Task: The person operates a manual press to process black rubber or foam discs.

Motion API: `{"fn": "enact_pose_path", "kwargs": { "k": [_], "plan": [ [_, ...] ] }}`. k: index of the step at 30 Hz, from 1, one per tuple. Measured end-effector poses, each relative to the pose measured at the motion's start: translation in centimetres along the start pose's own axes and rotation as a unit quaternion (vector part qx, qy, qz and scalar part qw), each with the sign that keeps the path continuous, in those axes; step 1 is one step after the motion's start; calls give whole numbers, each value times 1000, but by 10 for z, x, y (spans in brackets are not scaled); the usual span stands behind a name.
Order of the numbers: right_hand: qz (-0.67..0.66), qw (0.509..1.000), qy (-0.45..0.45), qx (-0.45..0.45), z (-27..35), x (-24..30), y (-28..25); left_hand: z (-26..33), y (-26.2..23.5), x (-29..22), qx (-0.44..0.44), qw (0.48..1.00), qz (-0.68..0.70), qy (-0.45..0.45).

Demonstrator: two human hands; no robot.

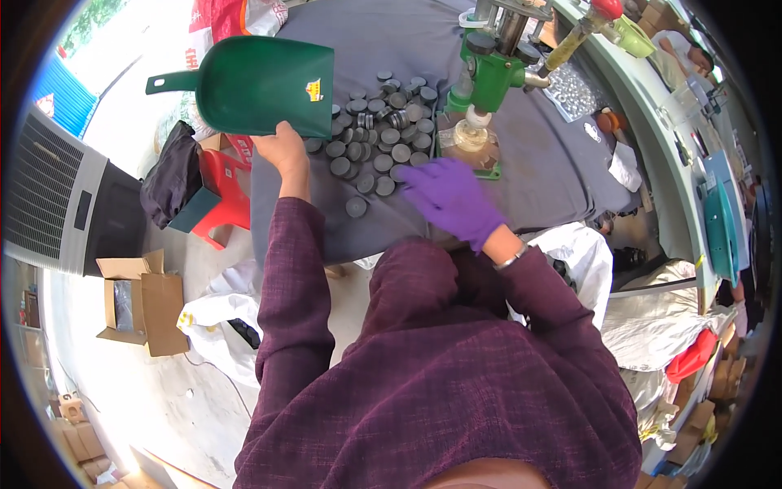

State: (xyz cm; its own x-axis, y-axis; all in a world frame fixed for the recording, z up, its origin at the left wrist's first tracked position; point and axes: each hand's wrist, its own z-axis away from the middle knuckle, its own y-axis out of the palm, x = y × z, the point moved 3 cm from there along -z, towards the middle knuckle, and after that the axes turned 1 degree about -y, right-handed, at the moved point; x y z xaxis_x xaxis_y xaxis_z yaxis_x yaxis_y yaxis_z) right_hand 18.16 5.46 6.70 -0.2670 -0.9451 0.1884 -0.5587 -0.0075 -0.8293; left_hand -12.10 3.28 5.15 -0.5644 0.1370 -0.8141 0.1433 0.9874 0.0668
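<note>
A green plastic dustpan point(252, 85) with a short handle is tilted over the left part of the grey-covered table. My bare left hand point(287, 153) grips its near edge, with the thumb on top. Many round black caps point(376, 134) lie in a loose heap just right of the dustpan, some on edge. Wearing a purple glove, my right hand point(452, 200) reaches over the heap's near right side. Its fingers are stretched out and slightly blurred, and nothing shows in them. Beyond that hand stands a green hand press point(493, 81) with a clear round piece under its ram.
The press's lever point(574, 41) with a red knob juts to the right. Behind it lies a bag of small clear pieces point(575, 91). A red stool point(226, 191), an open cardboard box point(142, 306) and a grey air cooler point(53, 187) stand at the left.
</note>
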Motion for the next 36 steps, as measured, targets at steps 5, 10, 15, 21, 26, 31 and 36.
{"fn": "enact_pose_path", "kwargs": {
  "k": [5,10,15,21,26,31,36],
  "plan": [
    [-55,963,-249,83,-50,56,39,1,-15,13,7,933,220,-284],
    [-9,944,-307,124,-58,53,77,1,-57,8,-24,905,254,-340],
    [-22,977,-203,59,-69,34,63,18,-109,-3,-17,901,209,-379],
    [-530,822,207,16,-87,64,47,59,-110,-60,23,889,290,-355],
    [-675,683,280,7,-82,65,38,82,-129,-105,206,878,231,-364],
    [-680,669,289,81,-81,58,22,64,-241,-112,122,983,-128,40],
    [-598,735,250,199,-83,73,26,28,-286,-131,162,781,-536,276]
  ]
}}
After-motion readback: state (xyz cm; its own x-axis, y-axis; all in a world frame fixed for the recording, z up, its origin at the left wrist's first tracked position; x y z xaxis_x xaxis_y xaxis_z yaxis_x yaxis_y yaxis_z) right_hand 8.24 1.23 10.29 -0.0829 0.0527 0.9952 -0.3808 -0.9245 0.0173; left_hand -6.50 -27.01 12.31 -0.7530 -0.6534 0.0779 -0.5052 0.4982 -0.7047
